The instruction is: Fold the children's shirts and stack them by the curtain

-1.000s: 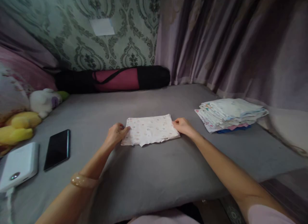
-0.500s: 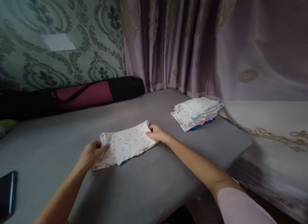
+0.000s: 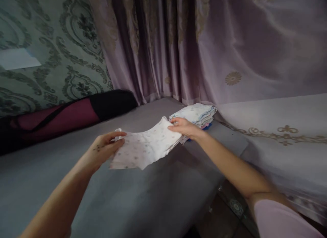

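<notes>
A folded white garment (image 3: 146, 144) with a small faint print hangs between my two hands, sagging in the middle and held above the grey surface. My left hand (image 3: 106, 147) pinches its left end between thumb and fingers. At the other end, my right hand (image 3: 185, 127) grips the upper right corner. Just behind the right hand lies a stack of folded clothes (image 3: 195, 113), mostly white with pink and blue pieces low down; the hand and the garment hide part of it.
The grey padded surface (image 3: 102, 197) extends under both arms, its right edge dropping to the floor. A long black and maroon bag (image 3: 68, 115) lies along the patterned wall. Purple curtains (image 3: 163, 60) hang behind, and pale fabric (image 3: 268, 122) covers the right side.
Both hands have lifted the garment off the surface and carried it right, closer to the stack. The view has turned right, and the phone at the left has left the picture.
</notes>
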Tool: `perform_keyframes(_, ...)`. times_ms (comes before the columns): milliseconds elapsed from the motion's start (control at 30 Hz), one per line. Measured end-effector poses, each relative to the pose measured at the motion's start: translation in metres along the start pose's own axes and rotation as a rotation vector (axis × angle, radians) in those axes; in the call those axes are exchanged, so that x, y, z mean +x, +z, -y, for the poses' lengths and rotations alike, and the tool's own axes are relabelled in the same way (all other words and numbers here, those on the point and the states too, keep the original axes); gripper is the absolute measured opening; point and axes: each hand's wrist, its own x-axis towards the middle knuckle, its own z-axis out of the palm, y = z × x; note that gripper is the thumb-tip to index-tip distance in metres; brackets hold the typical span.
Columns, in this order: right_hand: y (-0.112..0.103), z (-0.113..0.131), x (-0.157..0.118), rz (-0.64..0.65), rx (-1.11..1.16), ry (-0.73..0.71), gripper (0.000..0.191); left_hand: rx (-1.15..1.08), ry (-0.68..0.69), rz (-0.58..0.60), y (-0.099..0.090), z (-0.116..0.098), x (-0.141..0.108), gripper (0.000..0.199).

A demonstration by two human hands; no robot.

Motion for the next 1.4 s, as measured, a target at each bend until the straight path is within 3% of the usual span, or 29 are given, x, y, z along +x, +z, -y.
perform_keyframes(67,-0.042,0.017,-0.001,-0.032,-0.006,0.008,0.042,-0.135,0.020,0.124,0.029,-0.018,0.018,0.053)
perform_keyframes(167,-0.099,0.040,0.001,-0.117,-0.134,0.048,0.056,-0.334,0.075,0.138,0.081,-0.045,0.045,0.051)
perform_keyframes(300,-0.156,0.061,0.019,-0.300,-0.571,0.084,0.043,-0.587,0.159,0.166,0.151,-0.075,0.075,0.049)
perform_keyframes(400,-0.185,0.065,0.043,-0.418,-0.965,0.103,0.036,-0.677,0.171,0.168,0.196,-0.089,0.091,0.048)
perform_keyframes(567,-0.206,0.055,0.079,-0.376,-1.338,0.155,0.045,-0.738,0.140,0.124,0.248,-0.096,0.105,0.046)
perform_keyframes(833,-0.209,0.025,0.091,-0.409,-1.606,-0.011,0.043,-0.739,-0.006,0.170,0.284,-0.073,0.114,0.045)
perform_keyframes(933,-0.209,0.009,0.091,-0.403,-1.686,0.023,0.044,-0.682,-0.046,0.201,0.287,-0.064,0.115,0.047)
perform_keyframes(1067,-0.209,-0.006,0.093,-0.393,-1.657,0.161,0.038,-0.632,-0.013,0.255,0.285,-0.058,0.113,0.053)
perform_keyframes(1200,-0.202,-0.006,0.098,-0.442,-1.654,0.144,0.037,-0.576,0.045,0.230,0.285,-0.053,0.111,0.057)
perform_keyframes(1300,-0.192,-0.008,0.104,-0.467,-1.576,0.066,0.044,-0.563,0.081,0.193,0.288,-0.049,0.111,0.061)
perform_keyframes(1400,-0.185,-0.017,0.109,-0.469,-1.410,0.161,0.056,-0.587,0.096,0.190,0.293,-0.046,0.110,0.066)
